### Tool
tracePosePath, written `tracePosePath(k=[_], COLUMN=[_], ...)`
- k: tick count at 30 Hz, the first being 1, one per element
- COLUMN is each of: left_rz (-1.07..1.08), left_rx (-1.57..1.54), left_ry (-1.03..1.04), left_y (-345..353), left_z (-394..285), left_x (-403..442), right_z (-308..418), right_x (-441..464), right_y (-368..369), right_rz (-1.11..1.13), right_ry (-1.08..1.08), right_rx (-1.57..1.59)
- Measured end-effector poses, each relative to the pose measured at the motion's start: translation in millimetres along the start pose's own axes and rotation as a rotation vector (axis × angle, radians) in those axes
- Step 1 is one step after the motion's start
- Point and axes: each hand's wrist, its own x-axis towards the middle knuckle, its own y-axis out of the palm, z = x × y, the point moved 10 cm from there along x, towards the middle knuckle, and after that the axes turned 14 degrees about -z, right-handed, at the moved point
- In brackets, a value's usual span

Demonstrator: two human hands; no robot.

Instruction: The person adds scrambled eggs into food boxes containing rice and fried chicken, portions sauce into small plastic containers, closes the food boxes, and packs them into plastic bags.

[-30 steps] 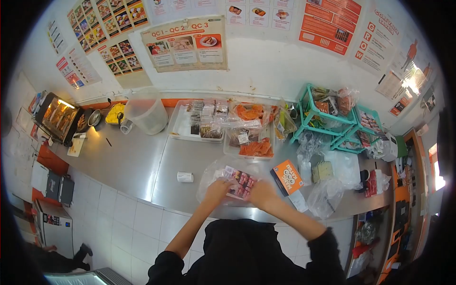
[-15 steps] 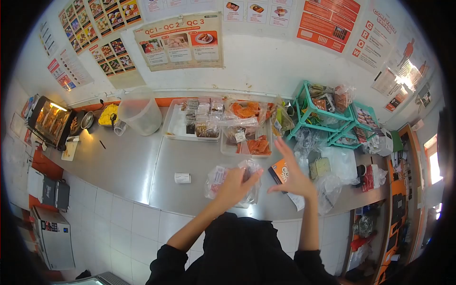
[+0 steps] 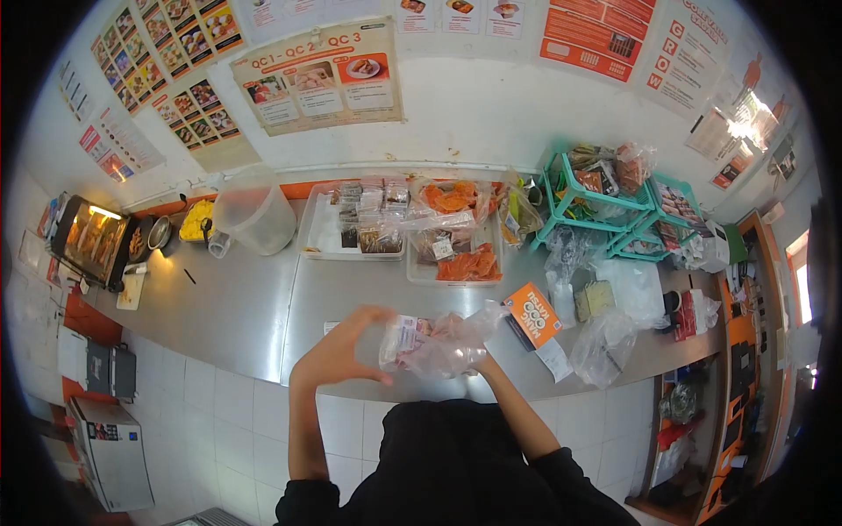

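A clear plastic bag [image 3: 443, 346] with pinkish contents and a white printed label is above the near edge of the steel counter. My right hand [image 3: 481, 361] grips it from the right side; its fingers are mostly hidden behind the plastic. Just left of the bag, my left hand [image 3: 344, 352] is open, thumb and fingers spread apart, holding nothing. Part of a small white roll [image 3: 331, 327] shows behind the left hand. To the right of the bag lies an orange and black printed box [image 3: 531, 317], with a white paper slip [image 3: 553, 359] beside it.
Behind the bag stand a tray of packets [image 3: 373, 219] and a tray of orange food in plastic [image 3: 456, 263]. Green baskets [image 3: 596, 206] and loose plastic bags [image 3: 605, 351] occupy the right. A large clear tub [image 3: 254, 215] and a lit display warmer [image 3: 92, 241] are at left.
My left hand has let go of the bag and moved left, opening wide. My right hand has come from beside the orange box to the bag. The bag has turned, uncovering its label.
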Motion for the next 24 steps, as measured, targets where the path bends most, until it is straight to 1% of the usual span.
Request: tracePosePath(k=[1, 2, 3, 4, 5, 7, 8, 10, 11, 12, 14, 15, 16, 17, 18, 19, 20, 21, 22, 24], left_rz=[-0.161, -0.154, -0.148, -0.143, -0.165, -0.198, -0.200, -0.204, -0.213, -0.303, -0.483, -0.423, -0.361, -0.304, -0.269, -0.237, -0.208, -0.200, -0.200, -0.215], left_rx=[0.179, 0.192, 0.203, 0.215, 0.263, 0.350, 0.379, 0.438, 0.287, 0.231, 0.115, -0.045, -0.166, -0.280, -0.383, -0.489, -0.590, -0.656, -0.706, -0.802], left_ry=[0.132, 0.124, 0.113, 0.104, 0.189, 0.345, 0.337, 0.318, 0.232, 0.190, 0.108, -0.040, -0.146, -0.227, -0.229, -0.233, -0.236, -0.235, -0.235, -0.231], left_y=[2.5, 41.1, 91.8, 122.5, 134.4, 159.9, 172.1, 200.5, 182.2, 183.5, 186.2, 190.5, 198.9, 209.5, 219.5, 227.6, 233.2, 231.4, 229.8, 218.8], left_z=[27.2, 69.2, 112.2, 130.4, 115.3, 84.9, 93.6, 117.5, 86.7, 84.1, 82.0, 79.4, 77.8, 81.6, 80.5, 80.7, 80.0, 76.3, 73.7, 66.0], left_x=[5.6, 9.7, 12.0, 17.9, 29.2, 39.3, 42.0, 43.3, 48.3, 50.9, 53.9, 55.9, 55.5, 54.1, 51.3, 50.6, 49.8, 50.5, 52.0, 55.3], right_z=[2.8, 38.2, 64.7, 91.8, 112.1, 109.7, 83.0, 50.4, 39.2, 22.5, -4.2, -24.5, -28.4, -22.3, 13.0, 26.9, 83.6, 114.2, 146.1, 143.5], right_x=[1.5, -9.0, -16.5, -25.4, -28.9, -29.4, -16.0, 2.8, 3.6, -5.2, 9.1, 18.8, 25.5, 23.0, 11.4, -3.1, -35.4, -54.4, -74.2, -95.1], right_y=[-3.1, -13.1, -18.7, -24.5, -25.1, -11.5, -0.2, -5.6, -9.6, 3.2, 12.5, 20.4, 18.1, 33.8, 40.2, 40.6, 23.8, 1.9, -20.3, -64.2], right_rz=[-0.041, -0.084, -0.116, -0.153, -0.183, -0.217, -0.226, -0.257, -0.271, -0.272, -0.329, -0.358, -0.475, -0.563, -0.619, -0.576, -0.532, -0.418, -0.305, 0.065], right_ry=[-0.019, -0.141, -0.254, -0.367, -0.471, -0.585, -0.607, -0.259, 0.121, 0.511, 0.520, 0.524, 0.244, -0.028, -0.292, -0.438, -0.585, -0.576, -0.552, -0.167], right_rx=[0.118, 0.197, 0.180, 0.160, 0.044, -0.043, -0.017, 0.354, 0.688, 1.012, 1.047, 1.062, 0.595, 0.119, -0.367, -0.369, -0.371, -0.203, -0.036, 0.619])
